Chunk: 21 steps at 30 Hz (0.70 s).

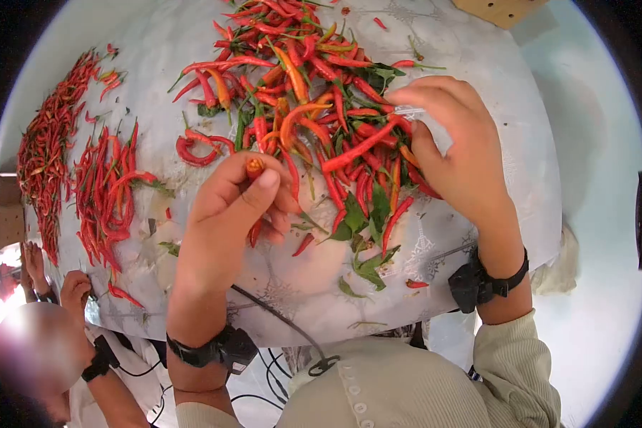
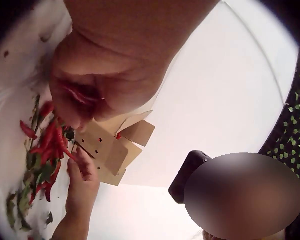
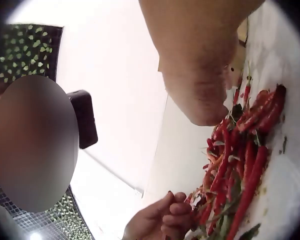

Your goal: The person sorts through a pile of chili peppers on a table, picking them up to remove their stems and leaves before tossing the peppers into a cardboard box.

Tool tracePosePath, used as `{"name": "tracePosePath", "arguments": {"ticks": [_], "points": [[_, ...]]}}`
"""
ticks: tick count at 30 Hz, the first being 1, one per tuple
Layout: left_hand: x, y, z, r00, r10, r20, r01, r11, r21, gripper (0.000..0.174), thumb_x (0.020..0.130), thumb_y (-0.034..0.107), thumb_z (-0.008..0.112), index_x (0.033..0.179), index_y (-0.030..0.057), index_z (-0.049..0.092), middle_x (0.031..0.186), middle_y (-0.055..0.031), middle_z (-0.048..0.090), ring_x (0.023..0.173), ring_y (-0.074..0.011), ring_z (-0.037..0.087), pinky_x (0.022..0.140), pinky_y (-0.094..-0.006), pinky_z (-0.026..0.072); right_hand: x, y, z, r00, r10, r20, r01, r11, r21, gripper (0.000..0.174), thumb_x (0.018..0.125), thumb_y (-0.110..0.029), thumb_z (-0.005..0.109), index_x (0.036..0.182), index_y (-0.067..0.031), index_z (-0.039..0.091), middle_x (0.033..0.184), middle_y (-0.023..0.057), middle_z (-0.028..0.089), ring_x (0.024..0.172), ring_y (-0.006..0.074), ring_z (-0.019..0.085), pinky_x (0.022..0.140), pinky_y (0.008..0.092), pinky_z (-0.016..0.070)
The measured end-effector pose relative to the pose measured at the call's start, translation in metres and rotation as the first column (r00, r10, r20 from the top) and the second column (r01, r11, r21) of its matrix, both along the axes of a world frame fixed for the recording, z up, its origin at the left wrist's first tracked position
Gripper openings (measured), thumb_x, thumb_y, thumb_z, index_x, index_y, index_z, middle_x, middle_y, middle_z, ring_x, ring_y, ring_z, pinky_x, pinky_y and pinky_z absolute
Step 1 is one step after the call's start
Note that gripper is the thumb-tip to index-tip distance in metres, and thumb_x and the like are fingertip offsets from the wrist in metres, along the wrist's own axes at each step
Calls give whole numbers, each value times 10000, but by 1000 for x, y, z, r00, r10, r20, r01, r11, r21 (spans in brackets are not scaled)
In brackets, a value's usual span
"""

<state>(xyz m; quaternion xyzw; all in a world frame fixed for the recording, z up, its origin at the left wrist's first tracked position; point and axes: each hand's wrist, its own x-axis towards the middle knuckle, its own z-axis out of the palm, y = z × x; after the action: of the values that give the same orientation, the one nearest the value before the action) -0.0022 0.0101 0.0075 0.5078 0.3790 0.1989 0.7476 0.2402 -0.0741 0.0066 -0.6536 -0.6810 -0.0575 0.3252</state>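
In the head view my left hand (image 1: 224, 214) holds an orange-red chili (image 1: 254, 167), its end showing beside the thumb, with more red below the curled fingers. The left wrist view shows the same hand (image 2: 107, 75) curled round something red. My right hand (image 1: 463, 143) is at the right side of the chili pile (image 1: 292, 78), thumb and forefinger spread apart. A long straight red chili (image 1: 360, 148) reaches towards its fingertips; whether they touch it, I cannot tell. A small pale strip (image 1: 410, 111) shows between them. The right wrist view hides this hand's (image 3: 200, 95) fingertips.
Green leaves (image 1: 368, 269) and loose chilies lie near the table's front edge. Two more heaps, a small one (image 1: 103, 192) and a long one (image 1: 46, 150), are at the left. Another person's hand (image 1: 75, 291) is lower left. A cardboard box (image 1: 502, 8) stands at the back.
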Motion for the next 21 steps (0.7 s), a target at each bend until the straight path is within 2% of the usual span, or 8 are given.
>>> {"name": "tracePosePath", "arguments": {"ticks": [3,7,10,12,13,16,19,21], "points": [[1,1,4,999,49,-5,-49,999,-8,177,943,197,475,990,45,553,766,-28,571,623,-91,531,526,-220,428,-15,1,0,980,195,26,-193,979,-63,322,658,21,602,963,-74,635,924,86,601,926,282,556,818,383,449],[4,-3,1,996,78,40,-79,997,18,176,941,207,526,1005,54,584,740,3,584,600,-61,533,521,-199,425,-24,0,-1,982,184,36,-175,968,-180,235,703,9,617,926,-65,640,934,67,601,907,267,550,791,373,442],[1,-5,1,995,26,-100,6,951,310,198,911,194,580,1027,34,594,775,-8,554,614,-59,533,515,-201,414,-19,-4,4,985,140,97,-115,967,-225,202,700,-26,642,900,-57,634,882,60,597,873,269,546,771,383,436],[2,-6,9,981,24,-193,79,857,509,221,884,176,620,1041,21,597,809,-20,531,622,-60,530,514,-202,412,-20,-6,6,987,132,94,-113,976,-186,209,678,-38,646,886,-53,627,807,57,583,823,276,544,738,398,432],[4,-6,12,971,34,-237,119,792,599,237,870,165,641,1047,15,597,829,-27,519,625,-62,529,515,-203,413,-21,-5,8,995,97,29,-90,980,-175,200,691,-41,650,889,-52,624,812,62,586,814,275,551,729,392,437],[5,-8,-3,984,103,-147,16,762,647,285,836,135,677,1076,9,591,879,-48,494,666,-79,537,536,-214,439,-30,-5,9,973,6,-230,-39,989,-140,173,727,-48,656,894,-48,611,823,79,592,781,269,571,697,368,454],[14,-14,-3,983,181,-39,-119,779,615,292,822,119,692,1074,9,595,886,-35,496,725,-87,545,591,-217,463,-47,-7,8,831,-25,-555,-30,996,-89,141,756,-49,654,885,-43,597,818,95,593,745,255,589,662,336,465],[9,-10,-4,998,35,53,-57,872,486,292,829,110,682,1084,4,588,914,-30,505,772,-88,550,646,-222,475,-59,-8,7,697,8,-717,-91,993,-77,124,766,-49,650,874,-40,590,809,104,591,731,241,596,648,316,468]]}}
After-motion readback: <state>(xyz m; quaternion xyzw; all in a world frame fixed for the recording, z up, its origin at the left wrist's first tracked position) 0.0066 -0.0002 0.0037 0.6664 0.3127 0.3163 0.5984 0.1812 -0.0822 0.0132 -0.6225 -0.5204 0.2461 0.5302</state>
